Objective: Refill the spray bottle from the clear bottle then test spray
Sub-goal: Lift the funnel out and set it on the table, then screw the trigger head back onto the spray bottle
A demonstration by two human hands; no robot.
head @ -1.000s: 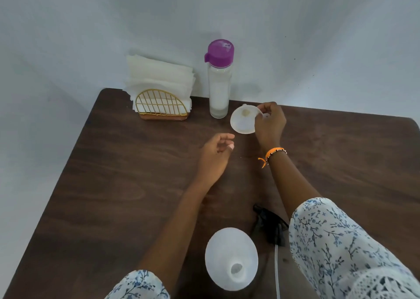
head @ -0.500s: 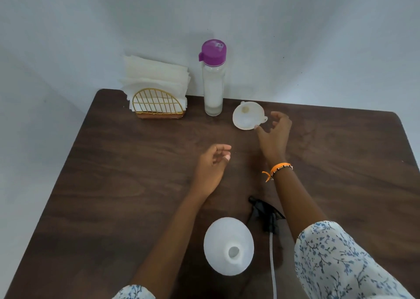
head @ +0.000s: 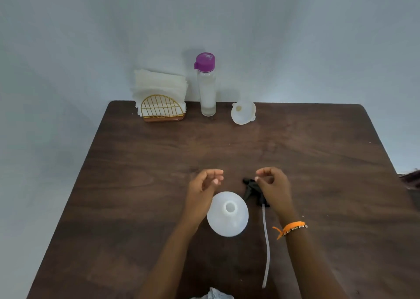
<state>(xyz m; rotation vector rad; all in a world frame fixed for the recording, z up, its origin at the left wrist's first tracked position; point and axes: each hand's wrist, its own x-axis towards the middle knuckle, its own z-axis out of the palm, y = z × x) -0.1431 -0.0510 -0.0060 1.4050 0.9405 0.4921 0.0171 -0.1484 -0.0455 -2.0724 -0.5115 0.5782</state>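
The white spray bottle body (head: 227, 214) stands uncapped near the table's front, its open neck facing up. Its black spray head (head: 251, 189) lies on the table just to the right, with the dip tube (head: 266, 248) trailing toward me. My left hand (head: 203, 193) hovers beside the bottle's left shoulder, fingers curled and apart, holding nothing. My right hand (head: 273, 188) is over the spray head, fingers loosely bent, nothing gripped. The clear bottle with a purple cap (head: 206, 85) stands at the back edge. A white funnel (head: 243, 113) lies to its right.
A gold wire holder with white napkins (head: 160, 98) sits at the back left of the dark wooden table (head: 136, 185). A grey wall rises behind the table. A bit of patterned sleeve (head: 216, 295) shows at the bottom edge.
My right hand let go of the funnel at the back and drew back to the spray head. My left hand moved back beside the spray bottle. The view tilted up.
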